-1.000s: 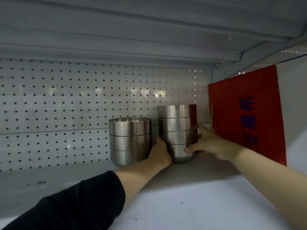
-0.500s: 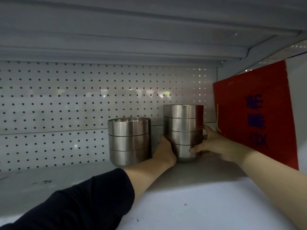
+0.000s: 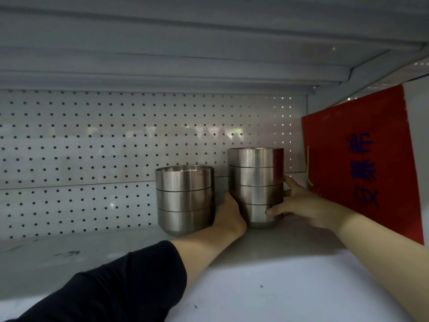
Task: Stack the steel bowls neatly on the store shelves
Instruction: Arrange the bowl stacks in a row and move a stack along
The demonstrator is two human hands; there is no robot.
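Two stacks of steel bowls stand at the back of a white shelf (image 3: 290,275). The taller stack (image 3: 255,182), several bowls high, is on the right and rests on the shelf. My left hand (image 3: 229,214) presses against its left side, low down. My right hand (image 3: 304,203) wraps its right side, fingers on the lowest bowls. Both hands grip this stack between them. The shorter stack (image 3: 184,198) of three bowls stands just left, a small gap away, touched by neither hand.
A red board (image 3: 362,163) with blue characters leans upright at the right, close behind my right hand. White pegboard (image 3: 92,147) forms the back wall. The shelf above hangs low overhead. Shelf surface stretches left and toward me.
The taller stack has shifted a little to the right and back with both hands on it, widening the gap to the shorter stack. The grip is unchanged.
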